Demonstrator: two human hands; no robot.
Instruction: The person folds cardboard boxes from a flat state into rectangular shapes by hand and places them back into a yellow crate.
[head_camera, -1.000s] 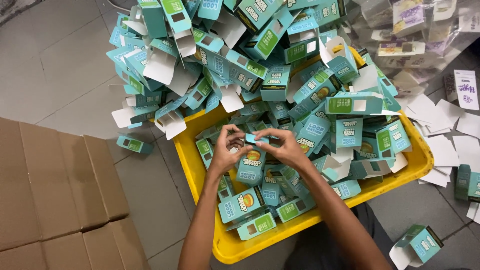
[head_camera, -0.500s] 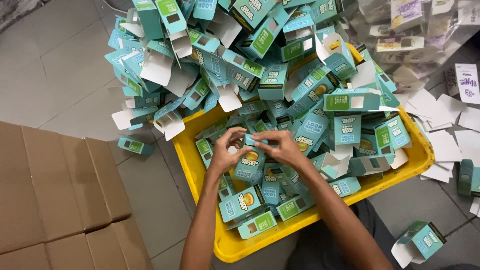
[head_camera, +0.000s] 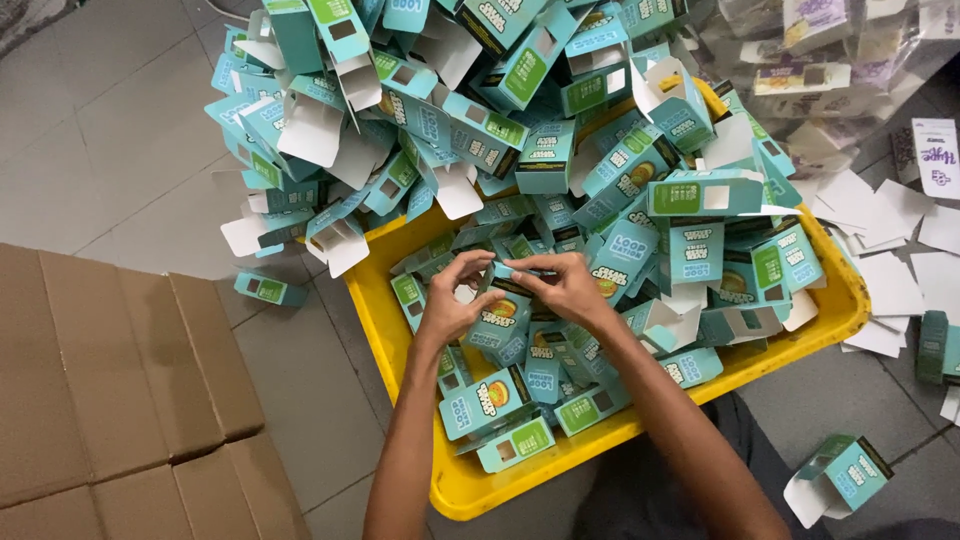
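Note:
Over a yellow plastic tray (head_camera: 395, 345), my left hand (head_camera: 452, 300) and my right hand (head_camera: 560, 287) together hold one small teal carton (head_camera: 500, 315). Fingertips of both hands pinch its top flap, left from the left side, right from the right. The carton stands roughly upright, its printed front facing me. Beneath and around it the tray is heaped with several more teal and green cartons (head_camera: 520, 150), many with open white flaps.
Flattened brown cardboard (head_camera: 100, 390) lies on the tiled floor at the left. One loose carton (head_camera: 268, 289) sits beside the tray, another (head_camera: 838, 475) at the lower right. White paper slips (head_camera: 890, 290) and clear packets (head_camera: 830, 60) spread at the right.
Both hands stay on the same carton over the tray. The fingers have shifted slightly along its top flap; the pile looks unchanged.

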